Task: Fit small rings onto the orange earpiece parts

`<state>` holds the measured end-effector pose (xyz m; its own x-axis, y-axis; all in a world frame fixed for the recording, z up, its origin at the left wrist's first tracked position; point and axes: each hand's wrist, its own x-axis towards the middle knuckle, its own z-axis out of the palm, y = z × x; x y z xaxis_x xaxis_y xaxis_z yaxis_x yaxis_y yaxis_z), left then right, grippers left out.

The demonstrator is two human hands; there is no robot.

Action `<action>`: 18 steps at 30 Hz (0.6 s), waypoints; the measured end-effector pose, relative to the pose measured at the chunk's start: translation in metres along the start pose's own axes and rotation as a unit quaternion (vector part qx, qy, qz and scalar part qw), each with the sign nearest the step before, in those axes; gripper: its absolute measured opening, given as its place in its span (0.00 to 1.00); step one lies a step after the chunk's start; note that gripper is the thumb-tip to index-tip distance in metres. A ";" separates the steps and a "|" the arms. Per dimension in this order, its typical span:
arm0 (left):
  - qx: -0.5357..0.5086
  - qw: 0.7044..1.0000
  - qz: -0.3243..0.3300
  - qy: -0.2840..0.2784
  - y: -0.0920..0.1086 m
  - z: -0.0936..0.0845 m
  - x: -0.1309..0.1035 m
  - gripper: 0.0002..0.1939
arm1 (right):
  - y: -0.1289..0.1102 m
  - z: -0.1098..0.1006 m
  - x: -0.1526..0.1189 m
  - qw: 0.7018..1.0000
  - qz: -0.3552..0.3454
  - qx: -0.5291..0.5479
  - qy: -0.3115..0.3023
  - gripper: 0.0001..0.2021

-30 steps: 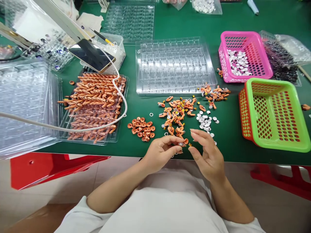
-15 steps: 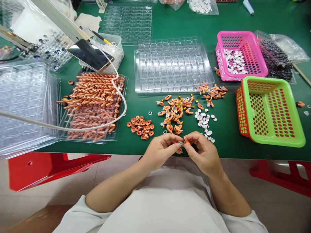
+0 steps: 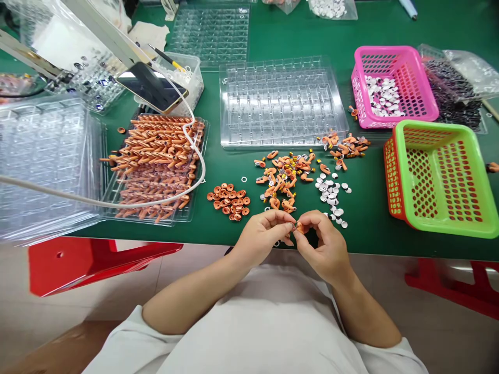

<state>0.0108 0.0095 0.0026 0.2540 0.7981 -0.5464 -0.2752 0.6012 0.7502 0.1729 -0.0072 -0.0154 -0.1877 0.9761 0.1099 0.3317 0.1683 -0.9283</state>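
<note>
While both hands are pinching, one small orange piece (image 3: 300, 227) is between them

Just above the near edge of the green worktop (image 3: 230, 162), the small orange piece is in the right hand (image 3: 326, 245), whose thumb and forefinger are closed on it and whose other fingers are curled. The left hand (image 3: 258, 238) also has its thumb and forefinger nearly together, on a tiny part (image 3: 294, 227) too small to identify. Both forearms come inward, and the fingertips almost meet.

Beyond the fingers lies a loose pile of curved orange pieces (image 3: 283, 179), too overlapped for counting. On its left are more than twenty round orange cups (image 3: 228, 200); on its right, many flat white discs (image 3: 329, 192). Farther back is a clear ribbed plastic tray (image 3: 280, 106). At right stand one pink basket (image 3: 419, 111) and one green basket (image 3: 463, 231), both of perforated plastic.
</note>
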 end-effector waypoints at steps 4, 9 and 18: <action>0.019 1.000 -0.002 0.013 0.002 0.001 0.000 0.06 | -0.001 -0.001 0.001 1.000 -0.001 -0.009 -0.005 0.08; 0.040 0.999 -0.006 0.023 0.002 0.001 0.001 0.04 | -0.003 -0.001 0.002 1.000 -0.013 -0.022 -0.011 0.08; 0.045 0.998 -0.002 0.033 -0.003 -0.001 0.002 0.05 | -0.005 -0.002 0.005 0.999 -0.035 -0.027 -0.019 0.09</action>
<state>0.0109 0.0094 -0.0012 0.1931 0.7982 -0.5706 -0.1894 0.6009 0.7765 0.1725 -0.0027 -0.0096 -0.2468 0.9559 0.1591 0.3658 0.2440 -0.8981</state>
